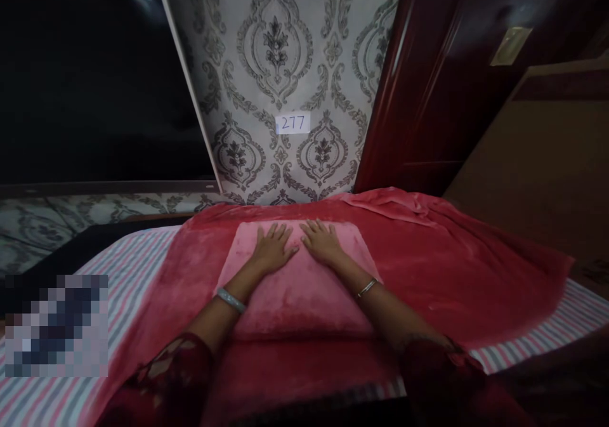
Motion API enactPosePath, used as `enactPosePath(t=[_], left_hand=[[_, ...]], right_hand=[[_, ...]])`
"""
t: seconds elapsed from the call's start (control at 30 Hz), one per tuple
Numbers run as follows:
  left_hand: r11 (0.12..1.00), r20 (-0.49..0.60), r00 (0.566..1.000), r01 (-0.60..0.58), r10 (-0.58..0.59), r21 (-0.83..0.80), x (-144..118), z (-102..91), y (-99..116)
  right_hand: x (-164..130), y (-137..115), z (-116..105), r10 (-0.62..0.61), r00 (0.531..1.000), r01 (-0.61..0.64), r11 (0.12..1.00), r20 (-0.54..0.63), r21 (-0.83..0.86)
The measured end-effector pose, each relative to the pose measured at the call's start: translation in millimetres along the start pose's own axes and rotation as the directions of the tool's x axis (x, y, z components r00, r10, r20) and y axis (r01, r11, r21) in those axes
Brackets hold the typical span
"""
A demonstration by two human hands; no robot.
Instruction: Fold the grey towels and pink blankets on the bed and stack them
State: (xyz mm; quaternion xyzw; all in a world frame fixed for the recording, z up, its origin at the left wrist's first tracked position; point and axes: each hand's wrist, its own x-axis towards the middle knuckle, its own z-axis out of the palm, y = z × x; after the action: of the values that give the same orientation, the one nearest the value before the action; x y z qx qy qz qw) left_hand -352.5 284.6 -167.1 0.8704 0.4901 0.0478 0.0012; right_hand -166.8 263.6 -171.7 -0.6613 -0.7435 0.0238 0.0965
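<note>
A small white paper label [292, 122] stuck on the grey damask-patterned wallpaper [285, 52] reads "277" in handwritten digits.

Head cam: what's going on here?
A person presses both palms flat on a pink pillow, left hand and right hand side by side with fingers spread. The pillow lies on a red blanket spread over a striped sheet. Behind it is patterned wallpaper with a label reading 277. Neither hand grips anything.
</note>
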Motion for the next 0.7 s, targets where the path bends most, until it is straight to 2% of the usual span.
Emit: enactPosePath(t=[0.07,0.17,0.43,0.57,0.7], left_hand=[[1.000,0.041,0.999,0.005,-0.005,-0.011,1.1,12.4,0.0],[1.000,0.042,0.999,0.016,-0.015,-0.013,2.9,24.4,-3.2],[0.999,0.031,0.999,0.016,-0.015,-0.038,1.5,30.0,-3.9],[0.999,-0.003,1.000,0.015,-0.015,-0.046,1.5,25.0,-2.2],[0.999,0.093,0.995,0.033,-0.030,-0.039,-4.2,5.1,-8.4]], right_hand=[[-1.3,-3.2,10.6,-0.004,1.000,0.004,1.000,0.020,0.007],[-3.7,-1.3,21.7,-0.002,1.000,0.002,1.000,0.000,0.002],[-4.1,-1.0,29.1,0.002,1.000,-0.003,1.000,-0.028,-0.022],[-5.8,-1.0,22.1,-0.002,1.000,0.002,1.000,-0.009,-0.031],[-16.0,18.7,4.1,0.035,0.998,-0.032,0.997,0.043,-0.065]])
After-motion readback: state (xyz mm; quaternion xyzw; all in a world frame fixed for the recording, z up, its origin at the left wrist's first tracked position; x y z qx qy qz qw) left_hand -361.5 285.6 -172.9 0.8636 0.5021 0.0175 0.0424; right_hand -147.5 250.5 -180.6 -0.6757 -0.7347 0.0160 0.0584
